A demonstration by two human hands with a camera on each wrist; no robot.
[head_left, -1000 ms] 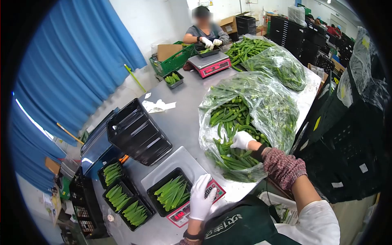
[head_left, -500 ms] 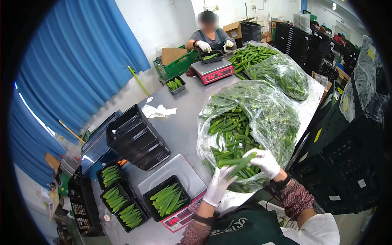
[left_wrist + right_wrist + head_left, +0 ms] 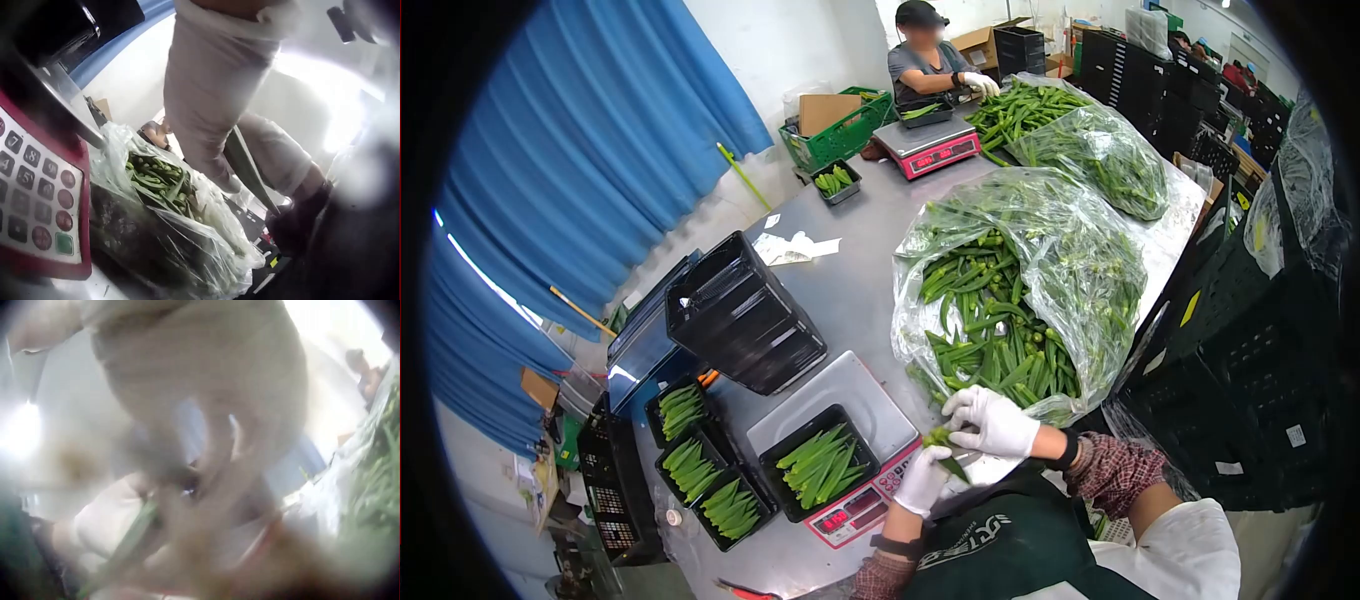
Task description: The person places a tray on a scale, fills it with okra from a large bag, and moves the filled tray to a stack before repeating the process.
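Note:
My white-gloved left hand grips a few green okra pods near the table's front edge. Curled right beside it, the gloved fingers of my right hand pinch at the pods' stem end. In the left wrist view one long okra pod slants out between the two gloves. The right wrist view is blurred, with the left glove behind the pod. A black tray of okra sits on the red-edged scale left of my hands. Beyond them lies a large open plastic bag of okra.
Several filled okra trays stand left of the scale. Stacked black trays rise behind it. A red-handled tool lies at the front edge. Across the table, another person works by a second scale. Black crates border the right side.
My right hand came out of the bag with okra and met the left, which left the scale. Both hands then moved toward my body with pods. The other person reached to their okra pile.

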